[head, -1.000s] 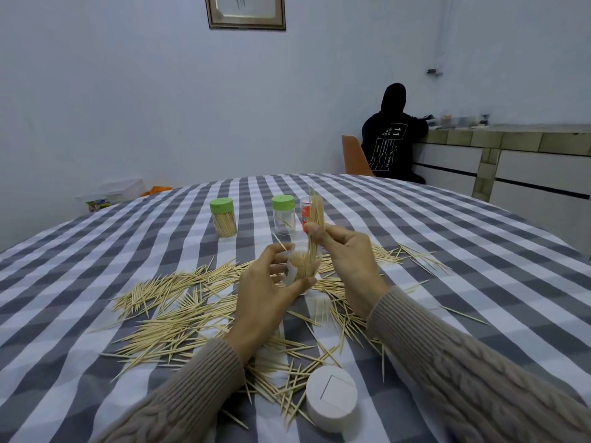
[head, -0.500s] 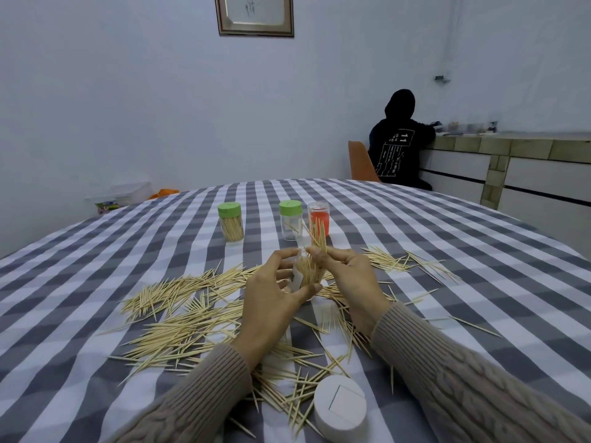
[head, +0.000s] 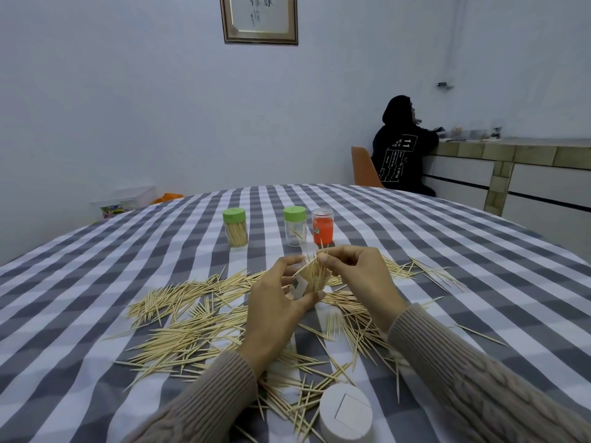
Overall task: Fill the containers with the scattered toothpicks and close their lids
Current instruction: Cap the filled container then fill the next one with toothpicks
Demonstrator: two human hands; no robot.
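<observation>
A round table (head: 479,251) covered in a grey and white checked cloth fills the lower view, its far edge curving across the middle of the picture. At the far left, past the table's edge, a clear plastic box (head: 128,199) sits against the wall.

On the left half of the cloth, loose toothpicks (head: 179,321) lie scattered in a wide patch running toward the centre, with bare cloth around them out to the left edge. Behind them stands a jar with a green lid (head: 235,227), full of toothpicks. To its right stand a second green-lidded jar (head: 295,226), nearly empty, and just beside it a clear-lidded jar with red contents (head: 323,226).

In the centre, the left hand (head: 281,308) has its fingers and thumb curled around a small open container (head: 311,279) packed with upright toothpicks, held above the cloth. The right hand (head: 358,282) pinches the tops of those toothpicks between thumb and fingertips.

A round white lid (head: 346,414) lies on the cloth near the front edge, among stray toothpicks. More toothpicks trail to the right of the hands, beyond which the cloth lies bare to the right edge.

Behind the table at right, a person in a dark hooded top (head: 401,148) sits on an orange chair (head: 363,167) at a counter (head: 511,151). A framed picture (head: 259,19) hangs on the wall above.
</observation>
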